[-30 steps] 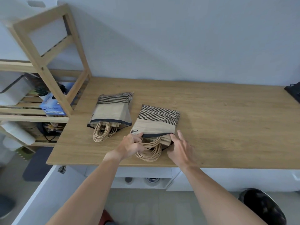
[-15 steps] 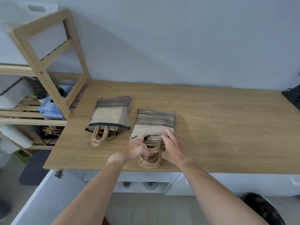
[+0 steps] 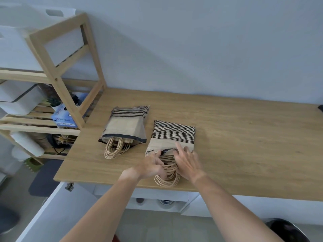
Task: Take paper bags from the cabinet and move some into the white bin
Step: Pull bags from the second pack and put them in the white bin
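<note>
Two packs of brown paper bags with black stripes lie flat on the wooden counter (image 3: 244,145). The left pack (image 3: 125,125) lies untouched, its twine handles pointing toward me. The right pack (image 3: 173,135) is at the counter's front edge. My left hand (image 3: 153,165) pinches the open mouth of its wrapper on the left side. My right hand (image 3: 187,163) has its fingers pushed into the mouth among the bags, above the twine handles (image 3: 167,179). A white bin (image 3: 15,42) sits on the top of the wooden shelf at the far left.
A wooden shelf unit (image 3: 57,79) stands left of the counter, holding a lidded white box (image 3: 19,98), a blue box (image 3: 63,118) and a paper roll (image 3: 28,145). An open white cabinet door (image 3: 52,215) hangs below left. A dark round object (image 3: 288,231) sits at bottom right.
My right hand slid from the pack's right edge to its open mouth and dug its fingers in. My left hand stayed at the left corner. The view tilted up slightly.
</note>
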A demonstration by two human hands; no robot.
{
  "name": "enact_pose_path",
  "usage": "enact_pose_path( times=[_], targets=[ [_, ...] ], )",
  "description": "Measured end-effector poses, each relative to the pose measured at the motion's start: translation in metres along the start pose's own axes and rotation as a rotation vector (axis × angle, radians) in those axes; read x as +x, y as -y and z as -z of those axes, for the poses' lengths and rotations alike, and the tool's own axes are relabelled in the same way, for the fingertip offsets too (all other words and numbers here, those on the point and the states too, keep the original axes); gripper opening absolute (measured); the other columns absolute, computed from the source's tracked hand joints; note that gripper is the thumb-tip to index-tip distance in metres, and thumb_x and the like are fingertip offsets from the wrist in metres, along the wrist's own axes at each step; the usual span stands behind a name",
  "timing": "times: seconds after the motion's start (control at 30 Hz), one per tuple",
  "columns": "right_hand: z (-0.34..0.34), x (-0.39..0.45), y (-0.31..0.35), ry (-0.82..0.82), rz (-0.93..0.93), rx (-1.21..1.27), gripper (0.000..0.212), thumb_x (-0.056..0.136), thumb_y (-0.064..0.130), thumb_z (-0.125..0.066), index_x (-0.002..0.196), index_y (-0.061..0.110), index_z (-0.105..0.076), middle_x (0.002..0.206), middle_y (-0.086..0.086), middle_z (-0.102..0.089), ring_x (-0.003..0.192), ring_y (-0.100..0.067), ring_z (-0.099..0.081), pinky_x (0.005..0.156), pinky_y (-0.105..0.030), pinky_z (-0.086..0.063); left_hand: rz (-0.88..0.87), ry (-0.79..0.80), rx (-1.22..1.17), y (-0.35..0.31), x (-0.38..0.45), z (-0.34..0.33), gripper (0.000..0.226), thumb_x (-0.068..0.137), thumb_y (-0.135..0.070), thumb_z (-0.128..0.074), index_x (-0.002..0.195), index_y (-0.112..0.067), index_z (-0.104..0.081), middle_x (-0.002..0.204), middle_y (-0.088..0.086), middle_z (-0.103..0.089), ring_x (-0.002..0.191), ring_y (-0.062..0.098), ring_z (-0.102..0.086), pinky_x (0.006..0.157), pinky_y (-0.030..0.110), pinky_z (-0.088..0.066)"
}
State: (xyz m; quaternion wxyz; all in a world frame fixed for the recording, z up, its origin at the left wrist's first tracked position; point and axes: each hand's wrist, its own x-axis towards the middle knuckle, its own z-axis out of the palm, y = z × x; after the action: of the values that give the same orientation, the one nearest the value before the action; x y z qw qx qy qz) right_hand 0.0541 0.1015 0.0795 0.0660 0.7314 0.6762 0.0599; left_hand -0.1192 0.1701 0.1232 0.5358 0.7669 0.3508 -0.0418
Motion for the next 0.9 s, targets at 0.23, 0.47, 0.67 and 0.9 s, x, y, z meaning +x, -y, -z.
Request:
enact_pose_path(
  times=[0.23,0.47,0.67,0.9],
  targets=[
    [0.000,-0.001,0.003,0.028,-0.067,0.054,0.047,0.087,0.008,-0.065,0.132,0.008,-0.051,0.146,-0.010,-0.030,0.129,-0.039,-0.041,0.103,-0.065,-0.035,-0.021,-0.646,-0.111,0.013,0.009,-0.012,0.027,0.091,-0.030,-0.055,0.108,-0.020,-0.073,0.111,-0.010,-0.062,0.111,0.008,-0.053,0.095,0.031,-0.042],
    [-0.018,-0.011,0.012,0.001,-0.223,0.226,0.019,0.086,0.019,-0.075,0.103,0.015,-0.067,0.157,-0.010,-0.028,0.140,-0.044,-0.031,0.092,-0.069,-0.044,0.298,-0.549,-0.346,0.024,0.030,-0.012,0.047,0.101,-0.035,-0.044,0.141,-0.012,-0.041,0.130,0.008,-0.056,0.124,0.027,-0.047,0.091,0.030,-0.034],
    [-0.031,-0.015,-0.007,-0.194,-0.139,0.179,0.014,0.085,0.024,-0.075,0.092,0.015,-0.067,0.150,-0.007,-0.041,0.133,-0.039,-0.044,0.086,-0.065,-0.048,0.385,-0.563,-0.641,0.057,0.067,-0.020,0.048,0.069,-0.055,-0.063,0.097,-0.016,-0.068,0.098,0.008,-0.073,0.094,0.030,-0.068,0.083,0.053,-0.058],
    [-0.036,-0.025,-0.009,-0.202,0.015,0.133,0.020,0.071,0.011,-0.087,0.079,0.011,-0.069,0.153,-0.012,-0.036,0.138,-0.040,-0.040,0.090,-0.069,-0.045,0.473,-0.715,-0.867,0.028,0.064,-0.013,0.033,0.088,-0.021,-0.068,0.120,-0.012,-0.064,0.113,0.014,-0.065,0.101,0.033,-0.064,0.084,0.046,-0.059]
  ],
)
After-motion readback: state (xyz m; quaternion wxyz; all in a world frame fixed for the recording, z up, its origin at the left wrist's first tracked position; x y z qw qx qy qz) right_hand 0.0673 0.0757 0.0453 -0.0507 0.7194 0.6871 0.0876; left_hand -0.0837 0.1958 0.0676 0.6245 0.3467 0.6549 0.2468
